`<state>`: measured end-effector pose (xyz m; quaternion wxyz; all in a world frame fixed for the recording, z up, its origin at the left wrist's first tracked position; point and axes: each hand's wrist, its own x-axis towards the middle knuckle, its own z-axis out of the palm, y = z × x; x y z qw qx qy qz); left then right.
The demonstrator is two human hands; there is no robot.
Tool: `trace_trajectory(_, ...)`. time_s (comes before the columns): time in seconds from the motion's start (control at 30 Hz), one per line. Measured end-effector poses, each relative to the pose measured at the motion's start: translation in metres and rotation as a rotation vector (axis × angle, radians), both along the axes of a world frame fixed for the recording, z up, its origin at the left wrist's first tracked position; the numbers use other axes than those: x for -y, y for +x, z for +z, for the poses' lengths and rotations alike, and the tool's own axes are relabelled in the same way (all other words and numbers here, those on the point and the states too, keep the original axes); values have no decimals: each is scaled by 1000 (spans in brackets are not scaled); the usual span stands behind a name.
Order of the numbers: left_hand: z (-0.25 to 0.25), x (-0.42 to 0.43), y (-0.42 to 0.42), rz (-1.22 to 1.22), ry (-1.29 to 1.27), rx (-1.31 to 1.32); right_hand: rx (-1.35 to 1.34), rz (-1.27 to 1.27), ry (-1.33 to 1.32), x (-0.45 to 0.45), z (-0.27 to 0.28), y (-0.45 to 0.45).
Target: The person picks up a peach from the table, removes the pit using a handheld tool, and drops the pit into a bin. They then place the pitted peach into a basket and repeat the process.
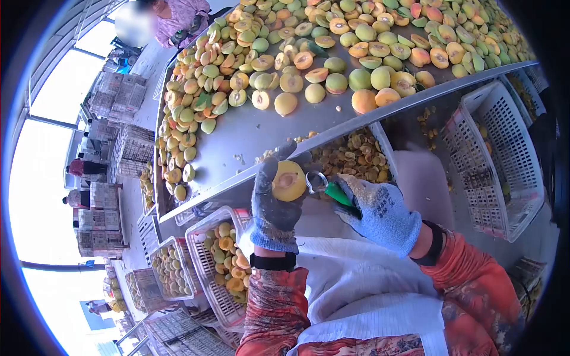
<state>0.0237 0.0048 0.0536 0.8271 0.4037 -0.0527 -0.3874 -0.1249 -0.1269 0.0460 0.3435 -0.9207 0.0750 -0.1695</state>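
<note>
In a blue glove with a dark palm, my left hand (272, 207) grips an apricot half (289, 181), its cut face turned up toward me. A brownish pit area shows at the fruit's middle. My right hand (383, 212), gloved in blue, is closed around the green handle of a pitting tool (337, 192). The tool's metal loop points left and lies close to the right edge of the apricot half; whether it touches the flesh I cannot tell. Both hands are just in front of the steel table (261, 137), above a white apron on my lap (368, 276).
Whole and halved apricots (291, 82) are heaped on the table. Below its raised edge sits a bin of apricot pits (356, 155). A white crate (504, 160) stands right; a crate of apricots (228, 252) stands left. Another person (181, 21) is at the far left corner; stacked crates (133, 151) lie beyond.
</note>
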Motion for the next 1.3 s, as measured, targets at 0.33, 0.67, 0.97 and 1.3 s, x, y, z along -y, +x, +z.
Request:
trace_trajectory(0.33, 27, -21, -45, 214, 139, 216, -5, 75, -284, -42, 5, -3)
trace_trajectory(0.67, 25, -29, -69, 406, 214, 524, -188, 291, 622, -54, 37, -4)
trace_trajectory(0.97, -6, -22, -49, 368, 202, 314, -358, 183, 289, -48, 3, 3)
trace_trajectory(1.3, -3, -21, -45, 172, 464, 588, -451, 313, 495, -19, 18, 4)
